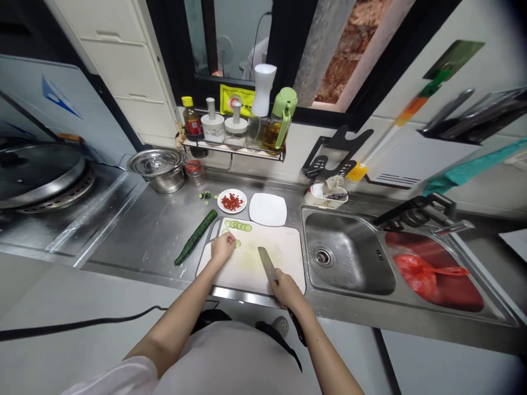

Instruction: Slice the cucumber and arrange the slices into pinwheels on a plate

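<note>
My right hand (287,289) is closed round a kitchen knife (267,262), its blade angled up and left over the white cutting board (251,277). At the board's left side, my left hand (223,248) is closed, its fingertips pinched at a thin cucumber slice (237,243). A row of overlapping cucumber slices (239,225) lies just beyond it, along the board's far edge. Left of the board rests a whole dark green cucumber (196,237). Behind the board stand a small plate of chopped red pieces (221,204) and a white square plate (267,209).
To the right are a steel sink (349,263) and a second basin holding a red plastic bag (415,276). A lidded steel pot (158,171) stands back left, near several cucumber scraps (208,194). Above the counter, a rack (234,149) carries seasoning jars and bottles.
</note>
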A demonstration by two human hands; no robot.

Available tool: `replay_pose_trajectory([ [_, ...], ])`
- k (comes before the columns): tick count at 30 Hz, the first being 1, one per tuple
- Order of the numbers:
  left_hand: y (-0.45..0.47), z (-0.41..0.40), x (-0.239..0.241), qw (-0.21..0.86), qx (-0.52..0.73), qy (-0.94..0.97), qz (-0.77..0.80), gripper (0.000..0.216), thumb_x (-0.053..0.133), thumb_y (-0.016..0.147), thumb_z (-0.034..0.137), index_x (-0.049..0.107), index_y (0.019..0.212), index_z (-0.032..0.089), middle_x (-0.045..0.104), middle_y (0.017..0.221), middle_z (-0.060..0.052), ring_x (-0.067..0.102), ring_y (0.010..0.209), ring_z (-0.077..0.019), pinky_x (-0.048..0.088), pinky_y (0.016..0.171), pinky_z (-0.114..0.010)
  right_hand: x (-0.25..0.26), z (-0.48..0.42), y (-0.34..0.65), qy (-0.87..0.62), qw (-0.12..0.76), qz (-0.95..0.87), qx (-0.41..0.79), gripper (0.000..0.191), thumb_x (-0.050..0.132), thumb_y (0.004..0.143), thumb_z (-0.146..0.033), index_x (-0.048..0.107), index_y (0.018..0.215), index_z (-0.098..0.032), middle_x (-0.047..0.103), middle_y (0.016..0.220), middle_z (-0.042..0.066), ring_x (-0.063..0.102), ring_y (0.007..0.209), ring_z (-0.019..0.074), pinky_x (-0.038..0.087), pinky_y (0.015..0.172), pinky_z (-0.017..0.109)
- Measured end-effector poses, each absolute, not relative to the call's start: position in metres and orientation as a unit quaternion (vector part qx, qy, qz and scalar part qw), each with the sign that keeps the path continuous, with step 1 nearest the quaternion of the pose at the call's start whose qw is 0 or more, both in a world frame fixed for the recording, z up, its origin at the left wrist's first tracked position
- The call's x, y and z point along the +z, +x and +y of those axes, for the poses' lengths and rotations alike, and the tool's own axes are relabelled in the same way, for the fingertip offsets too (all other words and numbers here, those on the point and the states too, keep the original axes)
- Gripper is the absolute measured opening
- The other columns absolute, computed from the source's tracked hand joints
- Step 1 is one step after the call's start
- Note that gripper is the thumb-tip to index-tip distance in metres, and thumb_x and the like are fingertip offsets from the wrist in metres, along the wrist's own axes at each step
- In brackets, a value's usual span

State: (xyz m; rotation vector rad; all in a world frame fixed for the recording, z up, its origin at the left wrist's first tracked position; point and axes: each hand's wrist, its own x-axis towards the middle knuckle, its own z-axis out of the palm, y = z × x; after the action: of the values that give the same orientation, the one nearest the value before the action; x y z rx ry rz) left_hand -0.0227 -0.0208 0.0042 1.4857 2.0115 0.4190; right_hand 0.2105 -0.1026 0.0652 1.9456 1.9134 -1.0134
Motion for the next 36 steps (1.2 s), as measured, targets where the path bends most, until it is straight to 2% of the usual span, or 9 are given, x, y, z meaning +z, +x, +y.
replay_pose_trajectory([
  [9, -0.047, -0.013, 0.008, 0.234, 0.154, 0.502, 0.818, 0.017, 0.053, 0.087, 0.028, 0.065, 0.098, 0.028, 0.075, 0.099, 0.000, 0.066, 0.095, -0.0198, 0.038, 0.088, -0.033, 0.063, -0.100, 0.210, 0.667, 0.125, 0.655, -0.333, 0.019, 0.040, 0.092, -0.018, 0.054, 0.105, -0.017, 0.065, 0.089, 0.007, 0.061, 0.073, 0.0147, 0.031, 0.060, 0.022],
  [21, -0.051, -0.008, 0.008, 0.224, 0.169, 0.495, 0.822, 0.020, 0.052, 0.083, 0.024, 0.068, 0.094, 0.028, 0.074, 0.093, -0.001, 0.065, 0.097, -0.0227, 0.036, 0.092, -0.038, 0.062, -0.099, 0.211, 0.666, 0.113, 0.656, -0.336, 0.025, 0.039, 0.089, -0.018, 0.056, 0.107, -0.017, 0.064, 0.083, 0.006, 0.062, 0.078, 0.0184, 0.034, 0.063, 0.025],
  [30, -0.051, -0.008, 0.007, 0.206, 0.140, 0.513, 0.821, 0.022, 0.051, 0.084, 0.024, 0.069, 0.095, 0.028, 0.073, 0.100, -0.004, 0.062, 0.102, -0.0245, 0.036, 0.091, -0.039, 0.061, -0.099, 0.210, 0.670, 0.116, 0.656, -0.328, 0.019, 0.041, 0.090, -0.018, 0.056, 0.102, -0.018, 0.065, 0.089, 0.007, 0.062, 0.077, 0.0167, 0.032, 0.060, 0.023],
  [36, -0.046, -0.008, 0.007, 0.193, 0.156, 0.516, 0.820, 0.023, 0.053, 0.084, 0.028, 0.068, 0.102, 0.028, 0.070, 0.106, -0.006, 0.056, 0.108, -0.0268, 0.036, 0.092, -0.040, 0.064, -0.099, 0.210, 0.669, 0.123, 0.653, -0.332, 0.022, 0.039, 0.090, -0.019, 0.056, 0.106, -0.019, 0.065, 0.088, 0.005, 0.062, 0.077, 0.0156, 0.032, 0.062, 0.023],
])
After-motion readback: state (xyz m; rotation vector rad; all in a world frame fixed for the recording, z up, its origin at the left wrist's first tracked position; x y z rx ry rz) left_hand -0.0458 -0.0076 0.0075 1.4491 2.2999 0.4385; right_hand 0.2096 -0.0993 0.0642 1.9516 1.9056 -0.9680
